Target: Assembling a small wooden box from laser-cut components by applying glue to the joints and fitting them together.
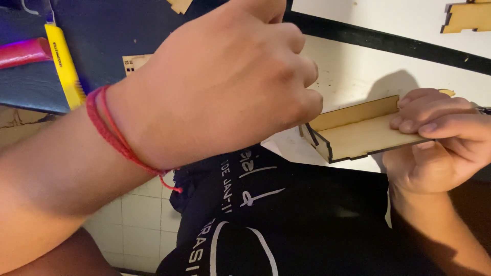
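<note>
White tabletop [358, 76], scuffed and speckled, fills the upper right behind the work, with a black strip [388, 38] running across it. Held just above its near edge is a laser-cut wooden box part [358, 135], pale thin plywood panels joined at right angles with dark burnt edges and finger joints at the left end. The right hand [440, 148] grips the part's right end, fingers [417, 110] lying on top and the thumb along the front edge. The left hand [225, 76] is closed into a loose fist, its knuckles meeting the part's left end; whether it pinches anything cannot be seen. A red string bracelet [115, 135] circles the left wrist. Below the grip lies a black garment with white lettering [286, 214]. Left of the left hand sit a yellow utility knife [62, 64] and a red-pink tool handle [23, 52] on a dark mat [117, 30]. Another wooden piece [468, 16] lies at the far upper right
</note>
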